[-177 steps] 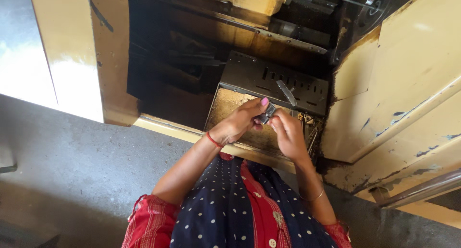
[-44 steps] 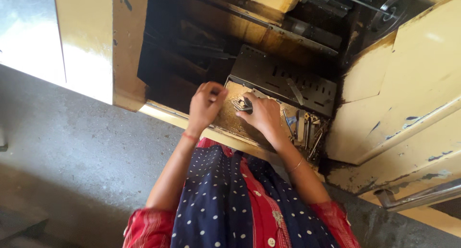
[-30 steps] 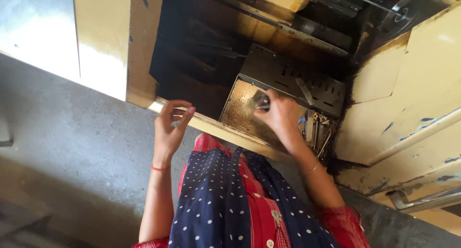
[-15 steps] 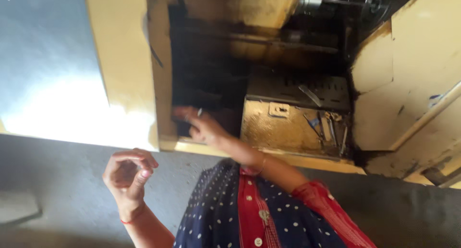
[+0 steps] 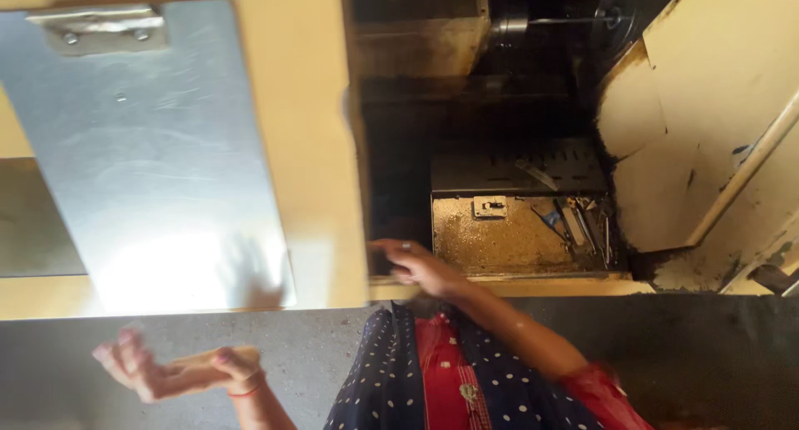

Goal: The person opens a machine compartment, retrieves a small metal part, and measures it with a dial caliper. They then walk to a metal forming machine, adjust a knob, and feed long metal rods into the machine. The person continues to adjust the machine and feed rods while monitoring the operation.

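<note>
Yellow machine housing [image 5: 320,147] frames right hand [image 5: 416,268] fingers curled at its edge, left hand [image 5: 166,372] open.

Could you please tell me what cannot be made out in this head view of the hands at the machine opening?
- Left hand: motion-blurred; whether it holds anything cannot be told.
- Right hand: fingers blurred against the dark opening; contact with the yellow door edge unclear.
- Tools in the chip tray: too small to identify.
- Machine interior: lost in shadow.
</note>
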